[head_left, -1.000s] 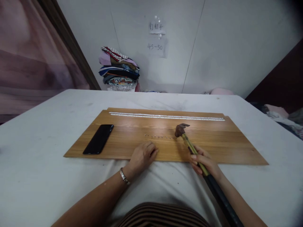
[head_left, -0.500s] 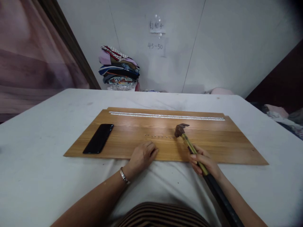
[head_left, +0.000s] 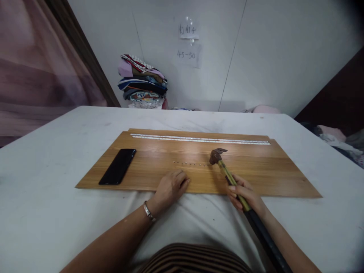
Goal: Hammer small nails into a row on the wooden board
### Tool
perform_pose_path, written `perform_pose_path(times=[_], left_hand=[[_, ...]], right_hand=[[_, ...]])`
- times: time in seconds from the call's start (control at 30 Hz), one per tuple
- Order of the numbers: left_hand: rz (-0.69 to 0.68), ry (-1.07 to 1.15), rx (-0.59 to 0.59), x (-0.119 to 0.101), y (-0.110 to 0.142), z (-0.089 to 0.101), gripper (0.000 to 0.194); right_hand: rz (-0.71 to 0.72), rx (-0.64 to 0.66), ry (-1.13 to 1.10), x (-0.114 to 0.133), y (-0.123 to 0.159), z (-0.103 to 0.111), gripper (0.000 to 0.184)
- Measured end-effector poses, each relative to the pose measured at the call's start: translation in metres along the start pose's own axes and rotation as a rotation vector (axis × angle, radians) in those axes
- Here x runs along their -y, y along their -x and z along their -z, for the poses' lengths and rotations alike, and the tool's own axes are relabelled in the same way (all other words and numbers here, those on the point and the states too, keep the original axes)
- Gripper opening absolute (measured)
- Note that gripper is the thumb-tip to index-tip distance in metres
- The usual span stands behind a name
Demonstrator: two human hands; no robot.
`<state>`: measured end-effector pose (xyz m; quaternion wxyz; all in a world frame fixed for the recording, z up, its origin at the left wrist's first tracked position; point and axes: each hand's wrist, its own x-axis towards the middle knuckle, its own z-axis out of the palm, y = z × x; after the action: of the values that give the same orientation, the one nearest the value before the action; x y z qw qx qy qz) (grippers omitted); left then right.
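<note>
A long wooden board [head_left: 270, 170] lies across the white table [head_left: 45, 182]. My right hand [head_left: 246, 195] is closed around the handle of a hammer [head_left: 227, 172] whose rusty head rests on the board at the right end of a row of small nails [head_left: 189, 164]. My left hand [head_left: 170, 187] lies on the board's near edge just below the nails, fingers loosely curled, holding nothing. A silver bracelet [head_left: 149, 211] is on that wrist.
A black phone [head_left: 118, 171] lies on the board's left part. A white strip [head_left: 199, 139] runs along the board's far edge. Folded clothes [head_left: 142, 81] are stacked against the wall behind the table. Paper notes [head_left: 187, 41] hang on the wall.
</note>
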<state>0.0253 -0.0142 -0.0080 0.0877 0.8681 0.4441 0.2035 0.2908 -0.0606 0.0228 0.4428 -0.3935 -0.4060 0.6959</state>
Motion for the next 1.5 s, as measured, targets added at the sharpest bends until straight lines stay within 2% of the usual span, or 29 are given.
perform_pose_path(times=[0.3, 0.63, 0.8, 1.3, 1.5], left_hand=[[0.015, -0.008, 0.016, -0.002, -0.0008, 0.0033, 0.019], [0.017, -0.013, 0.01, -0.0006, -0.0002, -0.0005, 0.02], [0.008, -0.021, 0.016, -0.0018, -0.0007, 0.0014, 0.02], [0.014, 0.009, 0.018, -0.0016, -0.0003, 0.0007, 0.02], [0.016, -0.015, 0.02, -0.0023, -0.0009, 0.0009, 0.021]], right_hand=[[-0.005, -0.024, -0.018, -0.0034, -0.002, 0.0012, 0.026], [0.01, -0.05, -0.018, -0.0026, -0.0004, -0.0004, 0.036], [-0.006, -0.024, -0.028, -0.0047, -0.0022, 0.0014, 0.029], [-0.003, 0.0, -0.033, -0.0054, -0.002, 0.0022, 0.024], [0.013, -0.011, -0.045, -0.0038, -0.0004, 0.0006, 0.032]])
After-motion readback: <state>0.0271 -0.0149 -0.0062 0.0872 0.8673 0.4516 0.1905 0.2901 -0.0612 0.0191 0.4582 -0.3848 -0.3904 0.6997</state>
